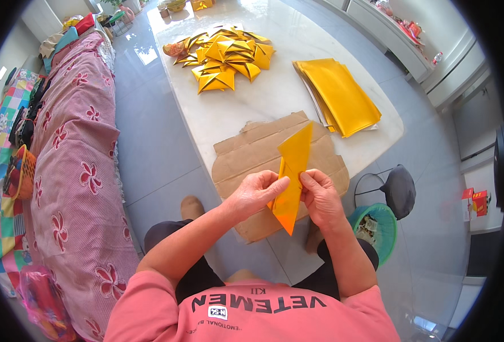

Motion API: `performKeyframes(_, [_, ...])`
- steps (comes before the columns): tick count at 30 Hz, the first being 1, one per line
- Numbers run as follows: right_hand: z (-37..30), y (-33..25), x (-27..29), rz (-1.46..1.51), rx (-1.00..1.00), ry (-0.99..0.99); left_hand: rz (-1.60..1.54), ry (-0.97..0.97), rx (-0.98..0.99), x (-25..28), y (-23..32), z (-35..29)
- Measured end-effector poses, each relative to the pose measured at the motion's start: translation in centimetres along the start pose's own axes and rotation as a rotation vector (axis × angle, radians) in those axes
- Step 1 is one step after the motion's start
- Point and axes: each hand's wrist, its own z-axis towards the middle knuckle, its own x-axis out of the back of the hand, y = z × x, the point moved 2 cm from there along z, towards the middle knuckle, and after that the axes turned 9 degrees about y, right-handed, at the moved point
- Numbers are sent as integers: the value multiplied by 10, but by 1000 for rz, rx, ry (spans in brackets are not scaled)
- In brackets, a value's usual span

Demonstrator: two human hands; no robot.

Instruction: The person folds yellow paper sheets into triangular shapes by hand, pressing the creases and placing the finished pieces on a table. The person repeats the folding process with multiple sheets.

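Note:
A folded piece of gold paper (pixel 296 154) is held upright between my two hands, over a flattened piece of brown cardboard (pixel 246 154) at the near end of the table. My left hand (pixel 257 192) pinches its left edge, thumb pressed on the front. On the other side, my right hand (pixel 321 196) grips the paper's right edge with thumb and fingertips. The paper has pointed ends at top and bottom. A stack of flat gold sheets (pixel 343 97) lies to the right, beyond the cardboard. Farther off is a heap of folded gold paper pieces (pixel 223 54).
The white marble-look table (pixel 183 114) has a rounded near-right corner. At right on the floor stand a green waste bin (pixel 384 239) and a dark round stool (pixel 399 191). A couch with a pink flowered cover (pixel 78 159) runs along the left, with an orange basket (pixel 25 174) on it.

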Motion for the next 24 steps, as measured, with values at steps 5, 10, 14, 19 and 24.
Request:
performKeyframes(5, [2, 2, -8, -172, 4, -11, -229, -69, -36, -1, -10, 3])
performKeyframes(10, [2, -4, -12, -380, 28, -51, -164, -37, -63, 5, -8, 4])
performKeyframes(14, [3, -7, -8, -443, 89, 18, -34, -1, 3, 7, -2, 0])
performKeyframes(19, [4, -14, -4, -434, 150, 84, -9, -8, 23, 13, -2, 0])
performKeyframes(24, [2, -12, -5, -464, 201, 83, -18, -12, 4, 15, -7, 0])
